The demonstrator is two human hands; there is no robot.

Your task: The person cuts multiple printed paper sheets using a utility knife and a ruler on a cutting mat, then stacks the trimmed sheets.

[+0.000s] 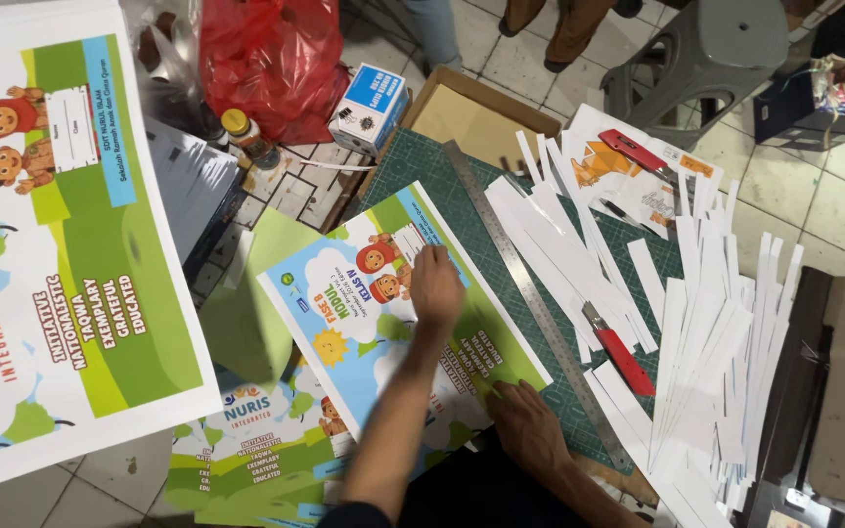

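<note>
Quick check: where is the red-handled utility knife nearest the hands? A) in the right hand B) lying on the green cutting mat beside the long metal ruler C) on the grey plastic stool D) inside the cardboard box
B: the red-handled utility knife lies on the green cutting mat just right of the long metal ruler, untouched; both hands press the colourful printed sheet.

The big poster [61, 235] left of the hands ran off the frame's left edge. The left hand [436, 284] covered part of the printed cover [393, 313]. Beyond both hands, bystanders' legs [559, 29] were cropped at the top.
</note>
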